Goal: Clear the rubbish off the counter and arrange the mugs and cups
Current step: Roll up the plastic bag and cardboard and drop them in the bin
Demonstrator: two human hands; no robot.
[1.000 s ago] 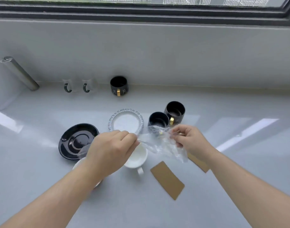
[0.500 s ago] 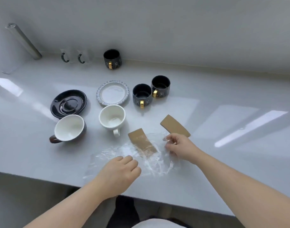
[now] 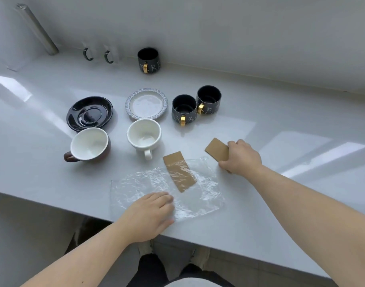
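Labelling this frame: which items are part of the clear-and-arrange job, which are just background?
Job:
- plastic sheet, under left hand
- card piece on the sheet
- second card piece, under right hand
- three black mugs
- white cup
- brown cup

Background:
- black saucer
- patterned saucer
- metal tube
- two wall hooks

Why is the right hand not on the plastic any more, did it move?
Yes. The right hand slid off the plastic sheet, away from the white cup, onto the right-hand cardboard piece.
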